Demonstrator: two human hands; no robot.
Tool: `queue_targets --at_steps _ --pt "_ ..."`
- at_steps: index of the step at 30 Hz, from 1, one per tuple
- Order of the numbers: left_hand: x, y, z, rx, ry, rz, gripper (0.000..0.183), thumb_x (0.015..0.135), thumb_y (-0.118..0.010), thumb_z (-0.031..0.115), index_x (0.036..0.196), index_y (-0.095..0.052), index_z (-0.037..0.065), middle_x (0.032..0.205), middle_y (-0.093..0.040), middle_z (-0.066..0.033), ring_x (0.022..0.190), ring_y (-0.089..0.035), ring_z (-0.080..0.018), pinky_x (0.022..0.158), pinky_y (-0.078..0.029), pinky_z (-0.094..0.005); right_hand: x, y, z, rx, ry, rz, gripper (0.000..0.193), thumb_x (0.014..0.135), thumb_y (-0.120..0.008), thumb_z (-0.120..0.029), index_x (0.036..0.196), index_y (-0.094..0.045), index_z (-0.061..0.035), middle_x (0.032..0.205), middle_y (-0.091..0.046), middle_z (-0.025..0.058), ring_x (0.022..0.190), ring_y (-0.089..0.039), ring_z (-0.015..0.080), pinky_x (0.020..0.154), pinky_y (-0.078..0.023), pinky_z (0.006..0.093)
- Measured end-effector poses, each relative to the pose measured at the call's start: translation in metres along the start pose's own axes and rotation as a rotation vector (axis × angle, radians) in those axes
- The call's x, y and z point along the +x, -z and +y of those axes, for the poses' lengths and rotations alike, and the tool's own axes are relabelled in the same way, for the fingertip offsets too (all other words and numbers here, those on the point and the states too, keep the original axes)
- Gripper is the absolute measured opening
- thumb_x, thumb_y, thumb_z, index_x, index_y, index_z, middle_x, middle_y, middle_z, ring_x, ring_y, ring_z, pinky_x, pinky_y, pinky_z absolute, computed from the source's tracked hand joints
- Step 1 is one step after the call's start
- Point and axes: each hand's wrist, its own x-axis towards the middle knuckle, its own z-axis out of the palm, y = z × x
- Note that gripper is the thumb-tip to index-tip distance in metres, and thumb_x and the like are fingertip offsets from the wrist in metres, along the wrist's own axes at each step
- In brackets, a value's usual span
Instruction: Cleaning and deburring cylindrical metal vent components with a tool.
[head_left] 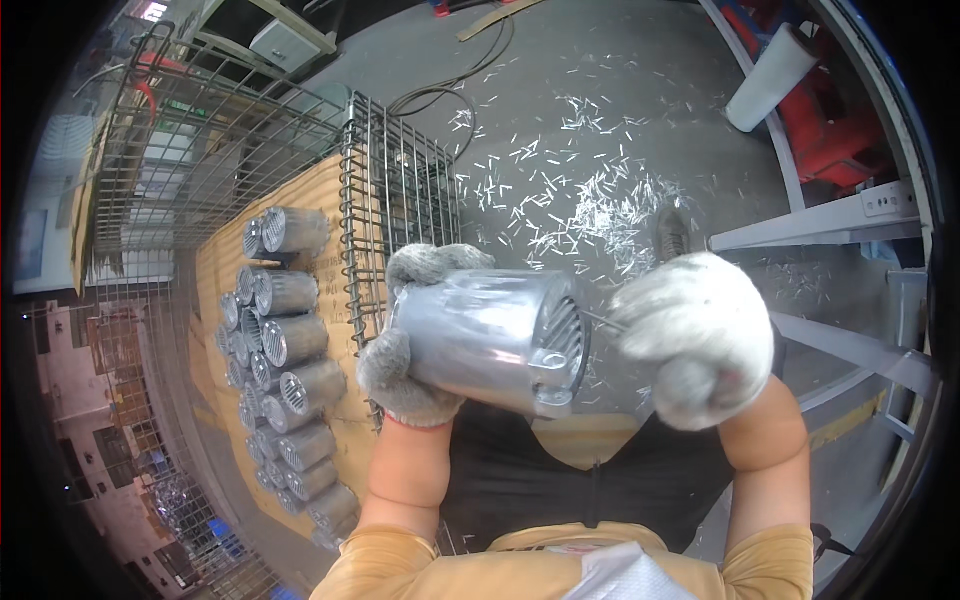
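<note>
Gloved fingers (435, 264) of the left hand (392, 370) are clamped round a shiny metal can (475, 335), held up just right of the wire cage (349, 185). From those fingers the can sticks out away from the cage. Its long way runs side to side, and its end with slots points at the right hand (700, 335). That hand is farther from the cage, fingers curled on what looks like a thin stick (607, 321) near the slots. Inside the cage, more cans (291, 341) lie on brown cardboard (310, 195). Right of the cage, metal bits (620, 205) litter the floor (560, 60).

A wire cage (352, 185) blocks passage left of the metal cylinder (470, 335); ahead, the floor (560, 75) leaves room.
</note>
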Motion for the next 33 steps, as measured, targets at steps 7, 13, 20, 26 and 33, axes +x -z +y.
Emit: queue_targets --at_steps 7,13,20,26,33 --pt "0.000 -0.001 -0.003 0.061 -0.049 0.015 0.071 0.076 -0.079 0.050 0.131 -0.054 0.013 0.128 -0.057 -0.0187 0.121 -0.060 -0.0363 0.104 -0.055 -0.0519 0.013 -0.020 0.006 0.558 -0.661 0.520 0.054 0.115 -0.025 -0.048 0.090 -0.048 -0.0051 0.069 -0.065 0.0184 0.053 -0.063 0.0261 0.056 -0.055 0.0349" --pt "0.006 0.003 -0.002 0.071 -0.101 -0.004 0.072 0.080 -0.079 0.054 0.134 -0.053 0.014 0.129 -0.057 -0.0203 0.119 -0.062 -0.0372 0.100 -0.059 -0.0515 0.002 -0.018 0.008 0.641 -0.481 0.536 0.050 0.115 -0.030 -0.045 0.092 -0.050 -0.0049 0.067 -0.064 0.0180 0.057 -0.064 0.0252 0.058 -0.055 0.0355" --pt "0.002 -0.003 0.000 0.074 -0.071 0.108 0.078 0.075 -0.081 0.054 0.134 -0.052 0.013 0.132 -0.054 -0.0191 0.125 -0.058 -0.0378 0.108 -0.053 -0.0547 -0.022 -0.017 0.008 0.281 -0.291 0.126 0.020 0.104 -0.059 -0.006 0.120 -0.069 -0.0008 0.100 -0.074 0.0101 0.087 -0.071 0.0176 0.080 -0.058 0.0322" --pt "0.005 0.004 0.001 0.161 -0.073 0.016 0.074 0.077 -0.077 0.056 0.132 -0.053 0.012 0.130 -0.056 -0.0196 0.122 -0.060 -0.0367 0.106 -0.054 -0.0533 0.002 -0.028 -0.003 0.604 -0.570 0.325 0.027 0.112 -0.050 -0.023 0.109 -0.064 -0.0003 0.086 -0.071 0.0167 0.076 -0.070 0.0269 0.072 -0.059 0.0363" --pt "0.007 0.004 0.001 0.085 -0.097 0.032 0.072 0.077 -0.078 0.053 0.132 -0.053 0.012 0.129 -0.057 -0.0198 0.120 -0.061 -0.0381 0.103 -0.056 -0.0547 -0.001 -0.009 0.014 0.811 -0.392 0.445 0.051 0.116 -0.032 -0.041 0.103 -0.055 0.0018 0.078 -0.070 0.0204 0.063 -0.070 0.0261 0.059 -0.060 0.0363"
